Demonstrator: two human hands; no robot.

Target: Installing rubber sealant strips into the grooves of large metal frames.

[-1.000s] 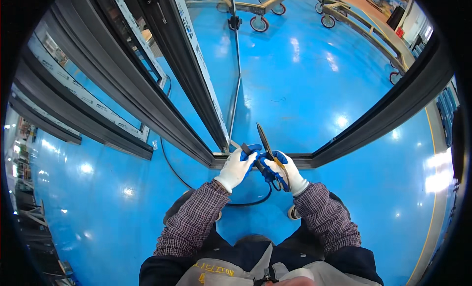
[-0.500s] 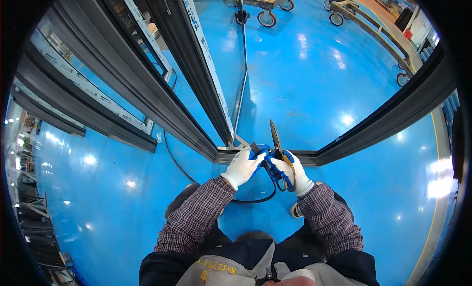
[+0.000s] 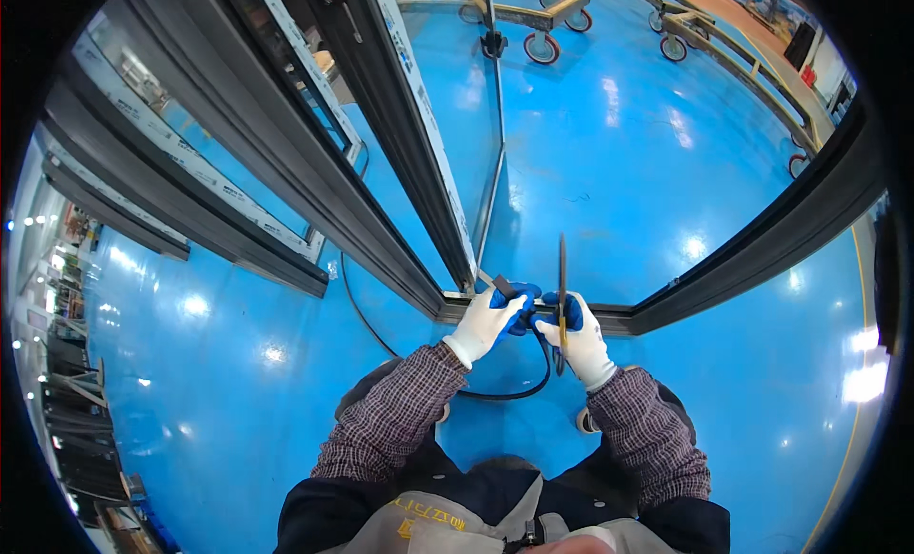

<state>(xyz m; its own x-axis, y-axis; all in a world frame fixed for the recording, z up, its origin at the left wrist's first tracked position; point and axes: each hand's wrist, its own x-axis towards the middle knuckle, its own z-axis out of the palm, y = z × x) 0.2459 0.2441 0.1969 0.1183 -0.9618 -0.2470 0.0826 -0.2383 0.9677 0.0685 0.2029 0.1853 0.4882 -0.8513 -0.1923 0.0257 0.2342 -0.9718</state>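
My left hand (image 3: pixel 490 324), in a white glove with blue-coated fingers, is closed on a black rubber strip (image 3: pixel 504 286), whose short flat end sticks up past the thumb. From between the hands the strip loops down and trails left over the floor. My right hand (image 3: pixel 583 343), gloved alike, is closed round scissors (image 3: pixel 562 268). Their dark blades point away from me and show nearly edge-on; I cannot tell whether they are parted. Both hands are close together just above the bottom rail of a dark window frame (image 3: pixel 614 321).
To the left stand several dark framed panels (image 3: pixel 295 164) with pale protective film. The frame's right side (image 3: pixel 762 235) curves up to the right. Wheeled trolleys (image 3: pixel 543 16) stand beyond, on the blue floor (image 3: pixel 590 183).
The scissors have turned from a slant to point straight ahead, edge-on. My right hand has moved slightly away from the left. The whole view has shifted a little.
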